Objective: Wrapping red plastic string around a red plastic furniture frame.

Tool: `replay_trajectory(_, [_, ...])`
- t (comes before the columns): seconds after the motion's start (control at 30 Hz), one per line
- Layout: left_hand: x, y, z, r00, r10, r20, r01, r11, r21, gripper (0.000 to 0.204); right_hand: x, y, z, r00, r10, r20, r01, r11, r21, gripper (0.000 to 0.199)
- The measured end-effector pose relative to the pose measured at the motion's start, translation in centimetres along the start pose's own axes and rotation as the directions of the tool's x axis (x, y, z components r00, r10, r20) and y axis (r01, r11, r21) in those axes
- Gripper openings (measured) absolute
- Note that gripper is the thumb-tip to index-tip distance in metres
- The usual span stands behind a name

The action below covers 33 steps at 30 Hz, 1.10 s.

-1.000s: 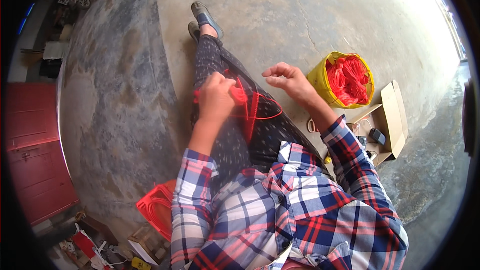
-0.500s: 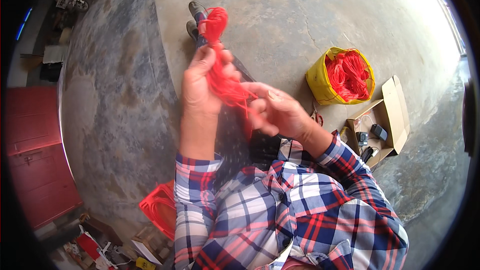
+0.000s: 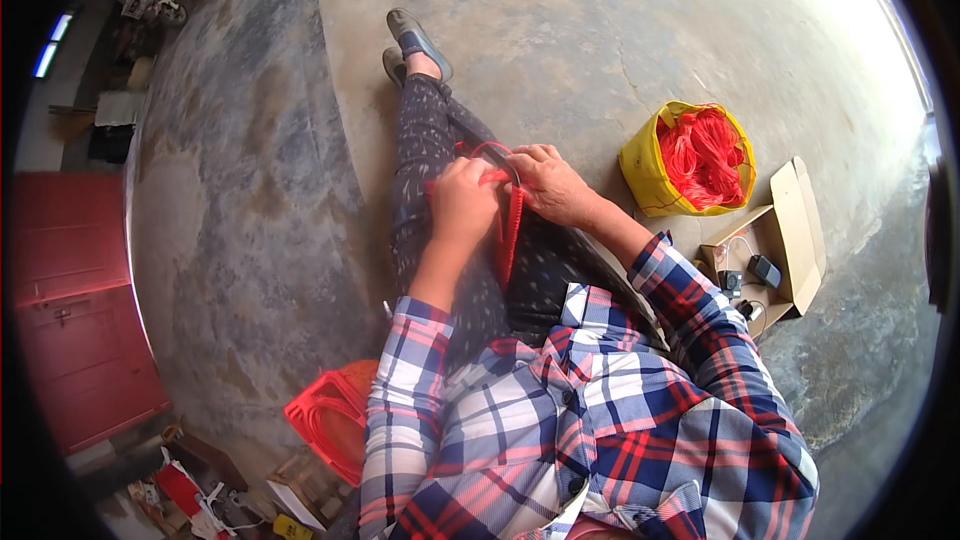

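Red cord (image 3: 508,230) lies on the seated person's lap, its long axis running from the hands back toward the body. Left hand (image 3: 462,198) is closed around its upper end; right hand (image 3: 548,182), just beside, pinches the loop there, both equally near.

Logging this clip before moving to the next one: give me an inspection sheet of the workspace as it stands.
Surface: bare grey concrete floor, mottled and cracked.
Job's things: red cord piece on the lap, in both hands.
Clutter: yellow sack of red cord; open cardboard box with small devices; red plastic stool.
Hands: left hand and right hand closed on the cord.
Cables: thin wires in the box.
Surroundings: red cabinet on the left.
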<state>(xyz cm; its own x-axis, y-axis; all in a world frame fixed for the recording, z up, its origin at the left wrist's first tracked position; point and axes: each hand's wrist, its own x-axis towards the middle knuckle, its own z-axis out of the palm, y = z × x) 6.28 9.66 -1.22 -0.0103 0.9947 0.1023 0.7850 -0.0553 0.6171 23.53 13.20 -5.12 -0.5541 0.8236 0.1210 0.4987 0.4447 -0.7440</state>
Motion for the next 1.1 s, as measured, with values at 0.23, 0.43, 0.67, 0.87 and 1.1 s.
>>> replay_trajectory(0.23, [-1.8, -0.5, 0.4, 0.993, -0.009, -0.116, -0.024, 0.959, -0.284, 0.013, -2.6, -0.2, -6.6, 0.93, 0.346, -0.124, -0.237, 0.824, 0.515, 0.016])
replay_trajectory(0.43, [-2.9, 0.3, 1.0, 0.821, -0.069, 0.566, 0.569, 0.162, -0.806, 0.017, -8.4, -0.2, -16.2, 0.853, 0.435, -0.288, 0.289, 0.066, 0.955, 0.006])
replay_trajectory(0.67, [-2.0, -0.3, 0.0, 0.885, -0.087, 0.456, 0.436, 0.498, -0.75, 0.014, -13.3, 4.0, -18.8, 0.737, 0.611, -0.29, 0.226, 0.181, 0.957, 0.011])
replay_trajectory(0.87, [-4.2, -1.5, 3.1, 0.909, -0.15, 0.389, 0.371, 0.717, -0.59, 0.021, -6.9, 0.3, -4.8, 0.831, 0.554, 0.049, -0.302, 0.374, 0.877, 0.022])
replay_trajectory(1.1, [-4.0, -0.6, 3.7, 0.925, -0.213, 0.315, 0.375, 0.638, -0.672, 0.021, -4.6, -2.8, -4.1, 0.933, 0.341, 0.116, -0.313, 0.607, 0.731, 0.024])
